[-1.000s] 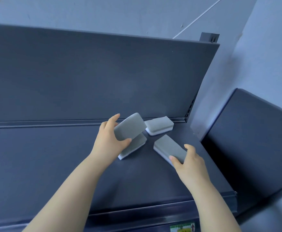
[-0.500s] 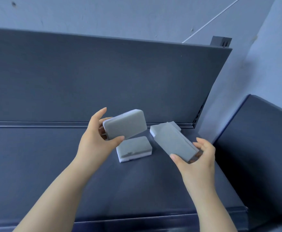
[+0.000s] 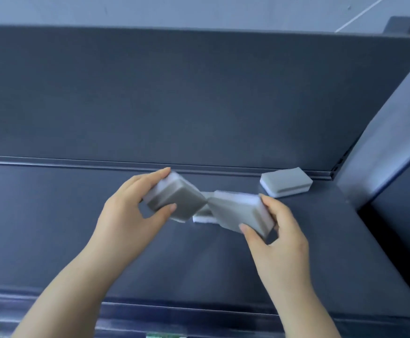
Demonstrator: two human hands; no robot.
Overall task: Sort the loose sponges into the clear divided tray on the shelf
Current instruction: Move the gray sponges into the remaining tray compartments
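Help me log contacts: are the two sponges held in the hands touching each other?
Cannot tell. In the head view the left-hand sponge and the right-hand sponge appear corner to corner, but motion blur hides any contact or gap.

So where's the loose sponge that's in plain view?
Head view, right side: the loose sponge lies on the shelf by its back rail, beyond the right hand.

grey-and-white sponges [image 3: 285, 182], dark navy shelf [image 3: 53, 228]
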